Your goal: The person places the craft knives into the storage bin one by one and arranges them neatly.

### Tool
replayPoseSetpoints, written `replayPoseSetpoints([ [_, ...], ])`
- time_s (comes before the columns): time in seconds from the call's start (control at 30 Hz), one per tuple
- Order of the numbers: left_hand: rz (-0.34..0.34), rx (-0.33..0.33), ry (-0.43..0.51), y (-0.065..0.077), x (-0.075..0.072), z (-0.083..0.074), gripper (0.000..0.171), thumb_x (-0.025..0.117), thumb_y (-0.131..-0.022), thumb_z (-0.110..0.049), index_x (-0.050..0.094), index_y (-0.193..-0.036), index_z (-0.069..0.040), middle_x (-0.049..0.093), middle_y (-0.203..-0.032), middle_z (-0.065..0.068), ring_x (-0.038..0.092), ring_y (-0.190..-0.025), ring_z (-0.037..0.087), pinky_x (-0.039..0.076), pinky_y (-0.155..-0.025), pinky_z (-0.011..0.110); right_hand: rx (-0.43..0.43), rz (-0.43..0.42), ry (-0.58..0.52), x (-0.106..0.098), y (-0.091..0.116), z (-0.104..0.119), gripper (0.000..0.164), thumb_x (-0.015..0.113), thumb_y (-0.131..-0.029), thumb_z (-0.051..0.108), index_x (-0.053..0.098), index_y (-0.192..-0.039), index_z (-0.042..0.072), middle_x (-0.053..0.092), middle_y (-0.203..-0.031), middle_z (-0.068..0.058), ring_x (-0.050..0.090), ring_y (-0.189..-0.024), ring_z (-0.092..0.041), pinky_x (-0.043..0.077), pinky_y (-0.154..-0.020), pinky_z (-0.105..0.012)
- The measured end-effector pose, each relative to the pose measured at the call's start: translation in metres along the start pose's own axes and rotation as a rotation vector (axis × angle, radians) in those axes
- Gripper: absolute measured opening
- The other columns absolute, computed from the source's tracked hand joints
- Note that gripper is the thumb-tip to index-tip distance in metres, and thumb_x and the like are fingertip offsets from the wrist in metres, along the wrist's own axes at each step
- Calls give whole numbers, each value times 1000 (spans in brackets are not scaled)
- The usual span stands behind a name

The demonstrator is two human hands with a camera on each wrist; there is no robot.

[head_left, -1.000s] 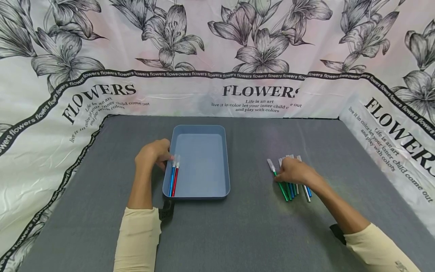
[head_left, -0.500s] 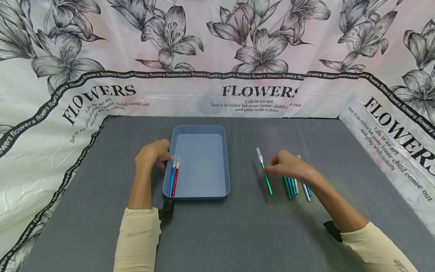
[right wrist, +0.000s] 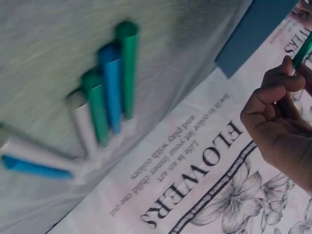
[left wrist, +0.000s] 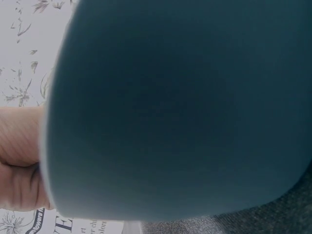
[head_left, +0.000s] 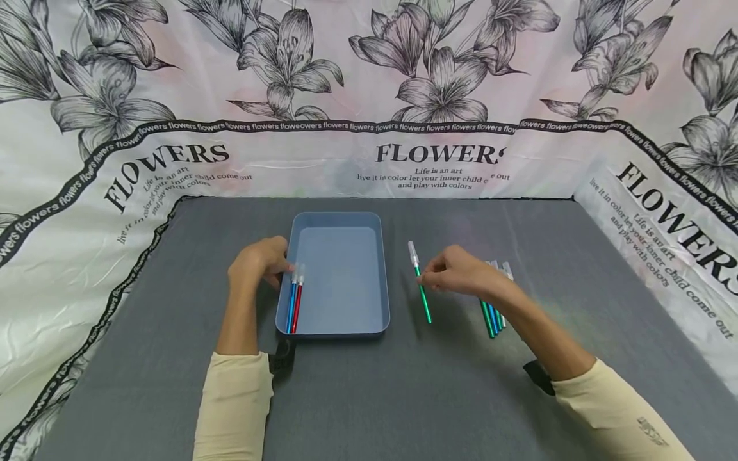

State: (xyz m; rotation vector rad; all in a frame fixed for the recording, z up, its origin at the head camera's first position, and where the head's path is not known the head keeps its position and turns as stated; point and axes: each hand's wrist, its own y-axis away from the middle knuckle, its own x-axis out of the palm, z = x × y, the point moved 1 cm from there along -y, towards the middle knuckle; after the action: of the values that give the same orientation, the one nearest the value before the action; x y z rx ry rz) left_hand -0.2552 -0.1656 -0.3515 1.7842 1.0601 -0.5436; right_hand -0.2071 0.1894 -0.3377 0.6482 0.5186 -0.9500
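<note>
My right hand [head_left: 464, 274] pinches a green felt-tip pen [head_left: 423, 296] with a whitish cap, held above the table between tray and pile. In the right wrist view, that green pen [right wrist: 303, 51] shows only at the right edge, between thumb and fingers. My left hand [head_left: 261, 259] holds the left rim of a blue-grey tray [head_left: 378, 275], thumb at the rim; its other fingers are mostly hidden. A blue pen [head_left: 291, 307] and a red pen [head_left: 296, 308] lie side by side along the tray's left wall. The tray's underside [left wrist: 170, 112] fills most of the left wrist view.
Several capped pens lie on the grey cloth [head_left: 357, 397] beneath my right hand, among them a green pen [right wrist: 128, 73], a blue pen [right wrist: 111, 87] and a whitish pen [right wrist: 84, 124]. A flower-printed sheet [head_left: 323, 160] borders the table behind and at both sides.
My right hand has lifted the green pen from the pile and carried it left toward the tray. My left hand, the tray and the two pens inside have stayed in place.
</note>
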Motion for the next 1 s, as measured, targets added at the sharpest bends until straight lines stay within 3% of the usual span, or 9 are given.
replayPoseSetpoints([
  [0.37, -19, -5, 20, 0, 1, 0, 38, 60, -107, -11, 52, -136, 13, 70, -125, 31, 81, -90, 28, 53, -105, 51, -76, 46, -67, 17, -28, 30, 41, 66, -102, 20, 57, -62, 13, 33, -57, 6, 20, -57, -11, 24, -58, -30],
  [0.6, -7, -10, 22, 0, 1, 1, 45, 59, -107, -12, 47, -142, 13, 66, -132, 33, 82, -87, 27, 47, -113, 55, -51, 56, -72, 27, -46, 44, 39, 68, -100, 21, 62, -64, 9, 38, -56, 7, 24, -56, -10, 25, -58, -29],
  [0.83, -23, -9, 0, 1, 0, 2, 36, 61, -106, -14, 55, -131, 12, 74, -115, 27, 81, -81, 25, 52, -104, 52, -44, 78, -55, 46, -67, 59, 33, 71, -96, 19, 67, -66, 4, 53, -60, 5, 31, -57, -9, 26, -57, -27],
  [1.0, -11, -1, -12, 1, 0, 0, 37, 62, -106, -14, 56, -130, 13, 76, -112, 27, 80, -81, 24, 54, -102, 49, -3, 112, -59, 63, -83, 67, 38, 72, -96, 20, 65, -64, 2, 47, -55, 5, 31, -57, -11, 27, -55, -27],
])
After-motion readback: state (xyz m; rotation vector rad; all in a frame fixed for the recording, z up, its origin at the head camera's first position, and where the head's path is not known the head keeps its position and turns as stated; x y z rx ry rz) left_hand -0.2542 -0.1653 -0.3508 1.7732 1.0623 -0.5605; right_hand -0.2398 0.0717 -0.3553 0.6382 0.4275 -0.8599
